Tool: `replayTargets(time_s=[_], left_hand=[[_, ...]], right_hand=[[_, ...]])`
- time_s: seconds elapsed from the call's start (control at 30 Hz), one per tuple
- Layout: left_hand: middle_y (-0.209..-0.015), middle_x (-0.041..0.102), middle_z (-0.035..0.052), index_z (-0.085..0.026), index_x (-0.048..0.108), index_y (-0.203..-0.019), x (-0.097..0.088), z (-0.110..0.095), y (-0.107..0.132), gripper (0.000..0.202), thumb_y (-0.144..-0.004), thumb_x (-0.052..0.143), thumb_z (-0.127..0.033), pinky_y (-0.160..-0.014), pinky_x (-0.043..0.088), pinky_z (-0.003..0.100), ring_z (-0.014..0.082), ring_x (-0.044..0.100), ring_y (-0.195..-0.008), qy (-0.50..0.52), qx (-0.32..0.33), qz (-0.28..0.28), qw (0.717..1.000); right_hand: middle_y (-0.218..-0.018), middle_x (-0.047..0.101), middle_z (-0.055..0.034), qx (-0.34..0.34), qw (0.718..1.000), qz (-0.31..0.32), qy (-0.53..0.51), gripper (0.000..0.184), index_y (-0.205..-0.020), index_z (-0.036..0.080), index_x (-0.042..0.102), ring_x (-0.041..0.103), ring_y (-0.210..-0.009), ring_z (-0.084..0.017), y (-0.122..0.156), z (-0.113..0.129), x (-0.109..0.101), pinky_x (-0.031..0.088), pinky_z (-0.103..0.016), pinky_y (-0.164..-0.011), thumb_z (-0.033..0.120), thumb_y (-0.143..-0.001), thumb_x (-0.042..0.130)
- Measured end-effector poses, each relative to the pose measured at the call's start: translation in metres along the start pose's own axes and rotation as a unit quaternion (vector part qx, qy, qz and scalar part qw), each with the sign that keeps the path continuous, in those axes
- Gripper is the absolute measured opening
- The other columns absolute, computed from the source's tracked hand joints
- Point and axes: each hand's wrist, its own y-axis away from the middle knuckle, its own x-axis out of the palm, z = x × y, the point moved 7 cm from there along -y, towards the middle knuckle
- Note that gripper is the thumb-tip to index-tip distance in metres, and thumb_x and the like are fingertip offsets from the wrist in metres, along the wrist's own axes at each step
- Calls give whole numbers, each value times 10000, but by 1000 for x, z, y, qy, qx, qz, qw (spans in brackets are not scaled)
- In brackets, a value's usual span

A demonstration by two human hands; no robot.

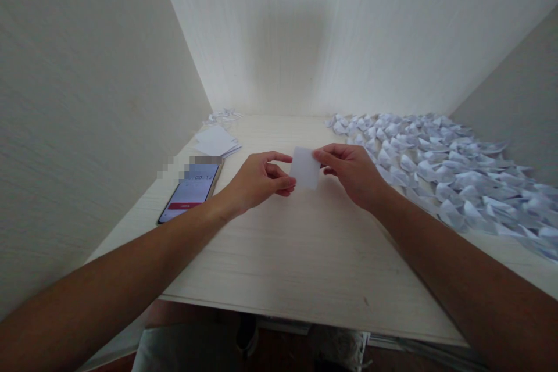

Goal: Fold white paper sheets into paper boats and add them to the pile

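Observation:
Between my two hands, above the pale tabletop (279,267), is a small white rectangle of paper (305,168). My left hand (265,179) pinches its lower left edge, with the thumb in front and the index finger stretched toward the upper left edge. At the upper right corner my right hand (346,168) grips it between thumb and fingers. The sheet is held up and faces me; whether it is folded I cannot tell. Fingers behind it are partly hidden.
Many folded white paper pieces (436,163) cover the right side. Flat white sheets (215,140) lie at the back left, with paper scraps (224,116) behind them. A phone (192,189) showing a timer rests by my left forearm. Walls (296,40) enclose the table's back and sides.

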Motion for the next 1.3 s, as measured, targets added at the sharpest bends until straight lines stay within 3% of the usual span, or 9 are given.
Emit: replayTargets(time_s=[0.3,0.4,0.47,0.6,0.7,0.8,0.9,1.07,1.3], left_hand=[[-626,720,-8,-161,615,-1052,0,-4,-1,456,-677,874,-159,-679,633,355,187,730,-611,-8,38,30,999],[-655,684,-62,-218,507,-1039,3,-11,2,439,-732,817,-165,-707,632,330,159,725,-647,-16,106,43,993],[-804,718,-37,-239,487,-1098,6,-19,6,459,-758,777,-135,-760,625,307,151,740,-764,-55,172,59,982],[-1117,744,60,-242,612,-1276,9,-26,14,522,-790,700,-75,-819,611,271,166,729,-976,-205,268,64,939],[-1097,766,73,-212,758,-1134,5,-29,14,328,-832,672,-118,-808,630,275,168,732,-950,-228,293,44,928],[-1051,781,78,-212,817,-1024,-1,-35,13,199,-850,721,-207,-773,644,274,171,736,-916,-202,316,3,927],[-1010,787,78,-218,834,-990,-9,-40,14,163,-856,752,-259,-754,653,279,169,733,-889,-173,341,-51,922],[-1002,796,75,-238,842,-993,-14,-42,15,187,-826,812,-315,-748,655,290,177,733,-881,-163,345,-85,921],[-1019,816,53,-277,850,-901,-11,-47,21,132,-774,876,-304,-804,633,299,187,750,-905,-156,360,-94,915]], right_hand=[[-734,702,-22,-14,1000,-4,-4,272,-744,183,753,583,-690,-139,1,2,1,451,-292,-648,452,-741,794],[-721,686,-17,-4,1000,-7,-27,285,-711,181,721,575,-671,-130,1,2,-1,441,-279,-619,452,-729,807],[-712,673,-11,10,999,-12,-52,297,-681,179,690,566,-653,-119,0,1,-3,432,-269,-601,443,-708,823],[-683,646,4,41,995,16,-90,307,-662,170,669,554,-614,-103,0,-3,2,423,-259,-571,414,-663,856],[-677,645,7,49,993,49,-97,315,-681,171,665,569,-612,-106,2,-4,9,439,-257,-566,424,-683,853],[-724,667,29,47,987,52,-142,275,-892,208,694,608,-625,-112,3,-3,10,469,-256,-577,396,-734,816],[-849,717,45,12,981,67,-181,336,-1038,274,649,670,-676,-123,4,7,9,515,-271,-621,292,-741,805],[-888,745,-13,-77,986,135,-66,258,-933,227,760,697,-812,-160,10,23,18,540,-309,-727,287,-714,882],[-836,755,-22,-178,982,69,-7,147,-801,270,827,686,-829,-188,16,40,17,543,-368,-808,409,-772,866]])
